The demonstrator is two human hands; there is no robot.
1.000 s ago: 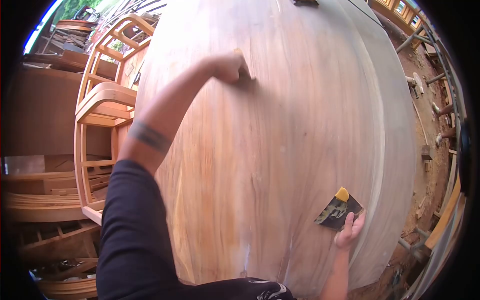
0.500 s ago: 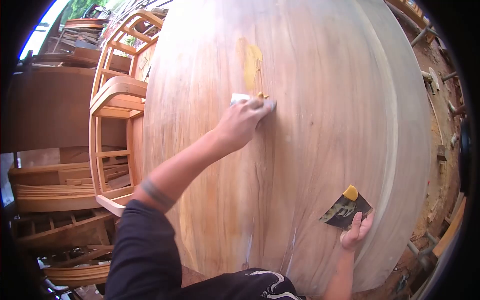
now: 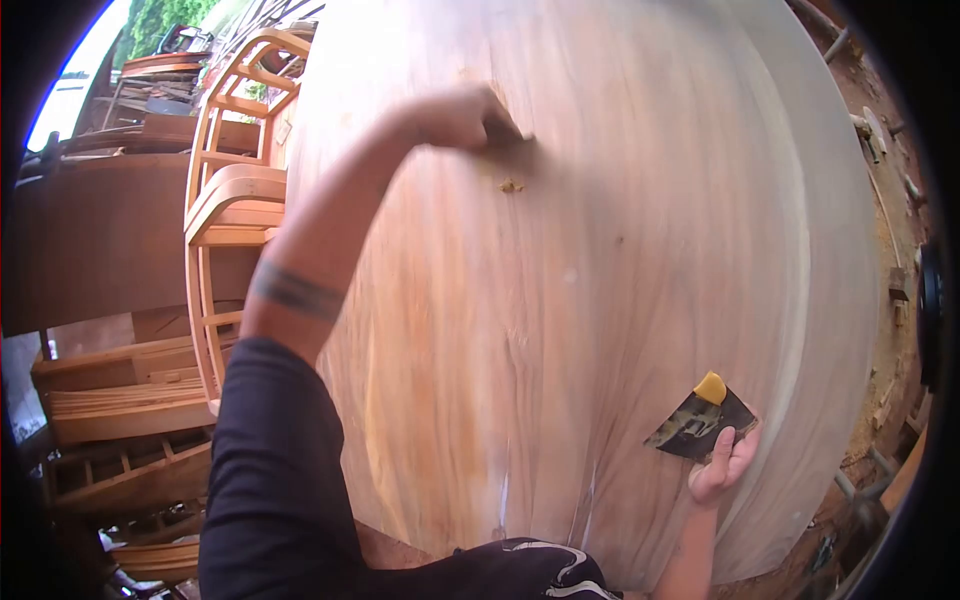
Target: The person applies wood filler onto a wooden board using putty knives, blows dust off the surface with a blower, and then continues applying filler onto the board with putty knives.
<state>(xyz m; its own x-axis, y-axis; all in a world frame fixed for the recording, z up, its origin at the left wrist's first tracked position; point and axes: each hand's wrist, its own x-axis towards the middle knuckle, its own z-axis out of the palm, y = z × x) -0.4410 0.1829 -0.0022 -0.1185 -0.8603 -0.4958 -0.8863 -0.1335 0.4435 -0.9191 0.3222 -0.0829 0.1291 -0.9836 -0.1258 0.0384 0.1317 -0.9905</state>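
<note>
Near the top middle of the wooden panel [image 3: 640, 300], my left hand [image 3: 465, 118] is closed on a scraper [image 3: 512, 150], whose edge is blurred against the wood. Just below it, small crumbs of yellow putty [image 3: 511, 186] lie on the surface. At the lower right my right hand [image 3: 722, 468] grips a dark, flat square plate [image 3: 705, 425] by its corner, thumb on top. A lump of yellow putty [image 3: 711, 388] sits at the plate's upper corner.
Unpainted wooden chair frames [image 3: 232, 200] stand along the panel's left edge. Stacked curved wood pieces [image 3: 130, 405] lie further left. Beyond the right edge, the dirt ground [image 3: 885, 270] holds wood scraps and metal bars.
Half a second ago my left hand was lower on the panel; it has moved up and slightly left with the scraper. The yellow patch visible then is now mostly hidden or blurred. My right hand keeps its hold.
</note>
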